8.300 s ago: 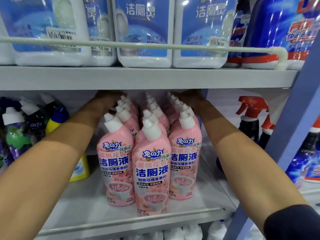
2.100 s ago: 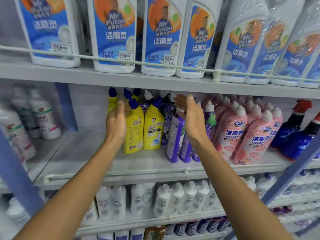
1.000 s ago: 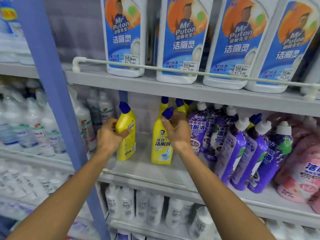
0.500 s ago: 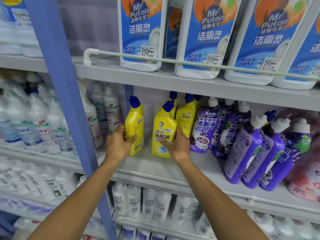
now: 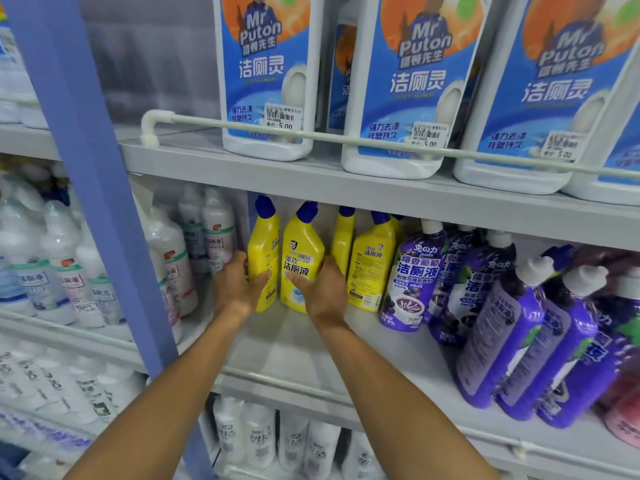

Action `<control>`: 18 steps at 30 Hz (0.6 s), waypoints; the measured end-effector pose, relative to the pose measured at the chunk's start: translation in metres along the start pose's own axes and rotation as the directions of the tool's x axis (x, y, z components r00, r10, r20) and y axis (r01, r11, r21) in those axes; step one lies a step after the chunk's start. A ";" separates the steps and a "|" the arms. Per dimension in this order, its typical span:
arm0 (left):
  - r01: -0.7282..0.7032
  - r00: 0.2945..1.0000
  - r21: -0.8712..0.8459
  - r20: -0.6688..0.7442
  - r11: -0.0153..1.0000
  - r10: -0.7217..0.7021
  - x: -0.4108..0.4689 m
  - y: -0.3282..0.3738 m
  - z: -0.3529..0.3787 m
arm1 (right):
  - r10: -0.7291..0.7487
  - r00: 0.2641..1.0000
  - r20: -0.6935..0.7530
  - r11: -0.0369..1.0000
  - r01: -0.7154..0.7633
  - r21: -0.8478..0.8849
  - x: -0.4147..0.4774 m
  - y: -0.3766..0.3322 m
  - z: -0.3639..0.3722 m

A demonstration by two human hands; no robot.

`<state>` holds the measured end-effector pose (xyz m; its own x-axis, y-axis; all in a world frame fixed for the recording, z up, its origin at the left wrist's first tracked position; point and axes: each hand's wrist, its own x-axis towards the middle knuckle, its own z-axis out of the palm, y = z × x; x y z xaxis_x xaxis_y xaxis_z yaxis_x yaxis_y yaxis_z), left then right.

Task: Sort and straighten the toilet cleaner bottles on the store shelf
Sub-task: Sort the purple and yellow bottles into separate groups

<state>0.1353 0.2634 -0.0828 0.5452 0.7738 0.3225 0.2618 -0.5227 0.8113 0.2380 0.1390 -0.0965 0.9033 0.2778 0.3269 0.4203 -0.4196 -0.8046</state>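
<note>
Several yellow toilet cleaner bottles with blue caps stand at the left end of the middle shelf [image 5: 298, 344]. My left hand [image 5: 239, 287] grips the leftmost yellow bottle [image 5: 267, 251] by its lower body, thumb across its front. My right hand [image 5: 323, 292] holds the second yellow bottle [image 5: 304, 251] low down, fingers round its right side. The two bottles stand upright and almost touch. Two more yellow bottles [image 5: 372, 268] stand behind and to the right. Purple bottles [image 5: 414, 275] fill the shelf further right, several leaning.
A blue upright post [image 5: 104, 209] borders the shelf on the left, with white bottles [image 5: 166, 258] beyond it. Large white Mr Puton jugs [image 5: 268, 77] sit on the upper shelf behind a white rail [image 5: 346, 140]. White bottles [image 5: 259, 441] line the lower shelf.
Both hands have pushed the two front yellow bottles further back and closer together. They stood apart half a second ago and now stand side by side. The camera has moved nearer.
</note>
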 end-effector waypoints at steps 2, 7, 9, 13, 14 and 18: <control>0.010 1.000 0.024 -0.004 1.000 -0.010 0.000 0.002 0.002 | 0.001 1.000 -0.022 1.000 -0.001 -0.018 0.001 -0.003 0.005; 0.007 1.000 0.021 -0.010 1.000 -0.006 0.001 0.002 0.003 | -0.002 1.000 -0.020 0.999 0.001 -0.041 0.004 -0.003 0.007; 0.011 1.000 0.012 -0.007 1.000 -0.011 0.001 0.001 0.001 | -0.023 1.000 -0.014 0.999 0.023 -0.037 0.004 0.000 0.006; 0.006 1.000 0.026 -0.003 1.000 -0.006 0.001 0.004 0.002 | -0.071 0.997 0.014 0.997 0.071 0.014 0.004 0.008 0.006; 0.010 1.000 0.032 -0.002 0.999 -0.010 0.000 0.005 0.002 | -0.076 0.997 0.021 0.997 0.075 0.022 0.004 0.008 0.005; 0.035 0.999 0.056 0.009 0.998 -0.035 -0.001 0.009 0.002 | -0.063 0.994 0.084 0.998 0.064 -0.010 0.009 0.005 -0.002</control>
<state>0.1392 0.2575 -0.0771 0.5430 0.7884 0.2891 0.3248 -0.5146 0.7935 0.2483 0.1373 -0.0962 0.8646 0.3756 0.3338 0.4779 -0.4094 -0.7772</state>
